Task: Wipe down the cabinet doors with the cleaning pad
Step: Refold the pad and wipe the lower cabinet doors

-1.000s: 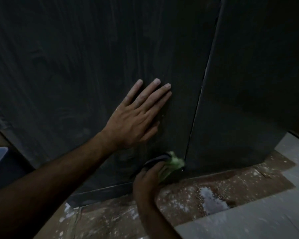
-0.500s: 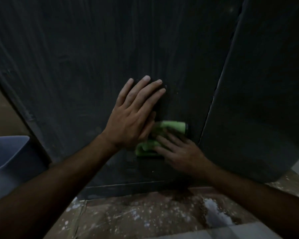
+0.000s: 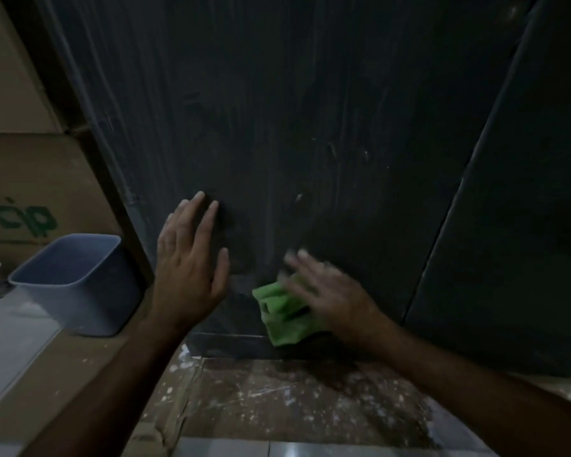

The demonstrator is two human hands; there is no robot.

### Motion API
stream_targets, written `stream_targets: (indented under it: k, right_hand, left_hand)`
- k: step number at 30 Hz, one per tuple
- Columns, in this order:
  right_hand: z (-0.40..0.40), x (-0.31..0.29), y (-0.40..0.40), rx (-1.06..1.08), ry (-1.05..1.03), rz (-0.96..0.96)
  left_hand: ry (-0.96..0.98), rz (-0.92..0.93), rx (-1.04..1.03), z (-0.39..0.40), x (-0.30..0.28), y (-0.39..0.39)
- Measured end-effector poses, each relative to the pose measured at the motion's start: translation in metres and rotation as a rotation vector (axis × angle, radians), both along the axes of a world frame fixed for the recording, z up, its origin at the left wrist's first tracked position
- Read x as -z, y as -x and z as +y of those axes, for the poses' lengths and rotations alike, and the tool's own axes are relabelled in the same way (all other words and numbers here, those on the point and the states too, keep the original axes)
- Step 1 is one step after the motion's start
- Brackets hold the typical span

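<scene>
A dark cabinet door fills the middle of the view, streaked with wipe marks. A second dark door stands to its right past a thin gap. My right hand, blurred by motion, presses a crumpled green cleaning pad against the lower part of the middle door, close to its bottom edge. My left hand is flat and fingers-up against the door's lower left, holding nothing, a short way left of the pad.
A grey-blue plastic bin stands on the floor at the left, beside the cabinet's edge. Cardboard boxes are stacked behind it. The floor below the doors is brown and paint-spattered, with pale tiles at the bottom.
The view has swung left, bringing the bin and boxes in. My right hand has carried the pad lower on the door. My left hand has shifted left, apart from the pad.
</scene>
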State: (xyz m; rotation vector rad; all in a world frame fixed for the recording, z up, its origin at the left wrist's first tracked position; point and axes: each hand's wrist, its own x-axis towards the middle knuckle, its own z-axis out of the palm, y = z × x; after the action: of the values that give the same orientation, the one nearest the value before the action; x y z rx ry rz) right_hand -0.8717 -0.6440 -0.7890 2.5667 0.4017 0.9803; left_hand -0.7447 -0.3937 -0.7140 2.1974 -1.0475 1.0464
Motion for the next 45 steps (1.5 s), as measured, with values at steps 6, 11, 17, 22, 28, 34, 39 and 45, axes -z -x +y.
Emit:
stream_targets:
  k: [6, 11, 17, 22, 28, 34, 39, 45]
  right_hand:
    - [0.002, 0.043, 0.005, -0.032, 0.232, 0.114]
    - [-0.005, 0.073, 0.007, -0.115, 0.307, 0.259]
    - [0.014, 0.018, -0.002, -0.081, 0.046, -0.043]
    - [0.018, -0.009, -0.015, -0.002, -0.094, -0.165]
    - [0.030, 0.038, -0.015, 0.118, 0.022, 0.030]
    - [0.034, 0.012, -0.034, -0.141, 0.067, -0.031]
    - [0.029, 0.048, -0.046, -0.268, 0.245, 0.124]
    - [0.031, 0.115, -0.028, -0.229, 0.582, 0.447]
  left_hand:
    - [0.042, 0.015, 0.008, -0.010, 0.010, -0.002]
    - [0.022, 0.024, 0.005, -0.008, 0.020, -0.005]
    - [-0.020, 0.054, 0.024, -0.004, 0.019, -0.003]
    - [0.002, 0.075, 0.024, -0.005, 0.013, 0.001]
    - [0.183, 0.101, -0.027, 0.006, 0.012, 0.006]
    - [0.511, 0.550, -0.092, 0.031, 0.035, -0.007]
    - [0.584, 0.654, 0.010, 0.035, 0.040, -0.012]
    - [0.659, 0.775, 0.047, 0.044, 0.040, -0.019]
